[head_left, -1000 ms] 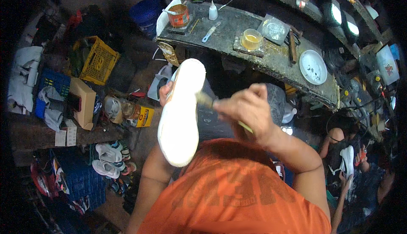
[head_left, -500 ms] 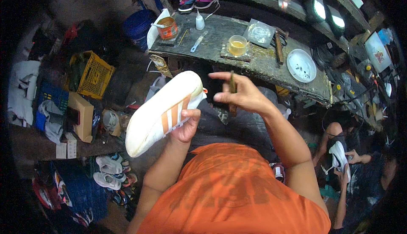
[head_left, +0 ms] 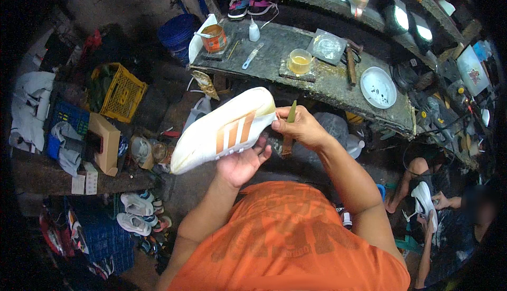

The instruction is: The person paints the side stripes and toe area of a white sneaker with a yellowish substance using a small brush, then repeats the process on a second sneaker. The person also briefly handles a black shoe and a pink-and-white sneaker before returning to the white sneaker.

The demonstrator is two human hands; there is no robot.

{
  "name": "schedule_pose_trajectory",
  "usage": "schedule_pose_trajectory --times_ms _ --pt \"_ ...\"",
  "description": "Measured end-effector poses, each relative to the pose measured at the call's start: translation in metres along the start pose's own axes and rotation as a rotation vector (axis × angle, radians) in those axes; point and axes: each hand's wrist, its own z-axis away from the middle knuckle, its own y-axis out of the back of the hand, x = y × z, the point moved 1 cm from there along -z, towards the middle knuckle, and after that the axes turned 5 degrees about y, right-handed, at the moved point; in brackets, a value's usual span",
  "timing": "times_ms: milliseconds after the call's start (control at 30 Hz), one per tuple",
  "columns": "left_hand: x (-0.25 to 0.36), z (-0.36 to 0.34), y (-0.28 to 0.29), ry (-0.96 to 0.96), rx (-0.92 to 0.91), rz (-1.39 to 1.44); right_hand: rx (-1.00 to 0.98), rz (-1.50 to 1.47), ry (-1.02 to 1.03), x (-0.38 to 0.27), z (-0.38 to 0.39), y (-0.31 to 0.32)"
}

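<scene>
A white shoe [head_left: 211, 127] with tan-orange side stripes hangs tilted in front of me, sole turned up, toe to the lower left and heel to the upper right. At the heel, my right hand [head_left: 303, 127] pinches the shoe between thumb and fingers. A thin tool with a pointed olive-green end [head_left: 292, 111] sticks up from that same hand; a brown length of it shows below the fingers. My left hand [head_left: 240, 169] lies palm up under the shoe's side, fingers loose and apart. Whether it still touches the shoe is partly hidden.
Along the far workbench [head_left: 269, 61] stand an orange tin [head_left: 214, 43], a white squeeze bottle [head_left: 254, 31], a cup of amber liquid [head_left: 299, 63], a hammer [head_left: 351, 67] and a white dish [head_left: 378, 88]. A yellow crate [head_left: 124, 93] is at left. A co-worker holds a shoe [head_left: 422, 201] at right.
My right hand has come down to the heel and taken hold there. The left hand has loosened its grip and slid under the shoe. The shoe has shifted right and turned flatter.
</scene>
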Motion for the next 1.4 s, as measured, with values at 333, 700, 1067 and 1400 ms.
schedule_pose_trajectory --times_ms 333,700,1067,1400 --pt "0.038 0.021 0.047 -0.615 0.681 -2.300 0.382 0.032 0.063 -0.005 0.000 0.029" --pt "-0.019 -0.044 -0.066 -0.807 0.208 -1.495 0.682 0.505 0.553 -0.024 -0.018 -0.014" --pt "-0.021 -0.055 -0.102 -0.968 0.245 -1.046 0.471 1.031 0.895 -0.044 -0.009 -0.051" --pt "0.051 -0.113 -0.091 -1.189 0.191 -1.623 0.866 0.888 0.463 -0.053 0.079 0.033"
